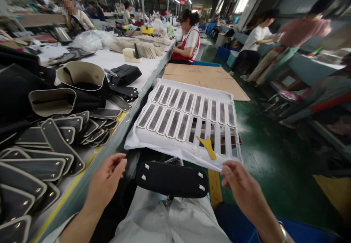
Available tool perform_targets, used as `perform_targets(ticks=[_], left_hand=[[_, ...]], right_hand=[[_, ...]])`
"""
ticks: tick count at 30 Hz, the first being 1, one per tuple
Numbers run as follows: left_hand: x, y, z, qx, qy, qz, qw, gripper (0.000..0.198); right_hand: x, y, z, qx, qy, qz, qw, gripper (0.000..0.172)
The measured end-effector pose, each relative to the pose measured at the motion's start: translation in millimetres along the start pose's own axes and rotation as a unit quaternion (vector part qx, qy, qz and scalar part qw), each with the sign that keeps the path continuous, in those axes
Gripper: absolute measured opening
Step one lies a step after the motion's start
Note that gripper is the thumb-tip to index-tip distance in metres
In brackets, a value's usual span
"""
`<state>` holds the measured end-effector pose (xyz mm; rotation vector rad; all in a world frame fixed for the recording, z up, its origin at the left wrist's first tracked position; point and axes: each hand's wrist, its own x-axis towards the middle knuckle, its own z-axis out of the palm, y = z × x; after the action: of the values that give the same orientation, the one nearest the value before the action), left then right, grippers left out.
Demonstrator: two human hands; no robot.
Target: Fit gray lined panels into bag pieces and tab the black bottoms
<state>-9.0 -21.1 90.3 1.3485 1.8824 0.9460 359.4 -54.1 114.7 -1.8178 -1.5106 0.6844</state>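
Filled with grey strips (175, 106) across most of white sheet (164, 146), near-right slots bare; pinched at near edge by right hand (242, 186), left hand (106, 181) half-open, empty.

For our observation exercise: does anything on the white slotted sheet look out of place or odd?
Yes. The white slotted sheet is only partly filled: its near-right slots lack the grey strips, and a yellow scraper lies loose across them. The right hand is at its near edge.
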Motion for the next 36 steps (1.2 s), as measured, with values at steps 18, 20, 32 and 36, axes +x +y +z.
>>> perform_targets(ticks=[18, 20, 32, 36], left_hand=[[13.8, -44.6, 47.5, -0.111, -0.240, -0.197, 0.944, 0.042], [11.2, -44.6, 45.3, -0.110, -0.244, -0.211, 0.940, 0.042], [14.1, -52.6, 46.3, -0.075, -0.203, -0.151, 0.965, 0.039], [13.2, -54.8, 48.2, -0.096, -0.201, -0.165, 0.961, 0.040]], right_hand=[[4.3, 18.9, 52.8, 0.049, -0.178, 0.162, 0.969, 0.037], [5.1, 17.4, 53.2, 0.065, -0.188, 0.191, 0.961, 0.038], [0.0, 31.8, 66.0, 0.056, -0.181, 0.249, 0.950, 0.044], [-2.9, 40.5, 67.9, 0.058, -0.168, 0.242, 0.954, 0.045]])
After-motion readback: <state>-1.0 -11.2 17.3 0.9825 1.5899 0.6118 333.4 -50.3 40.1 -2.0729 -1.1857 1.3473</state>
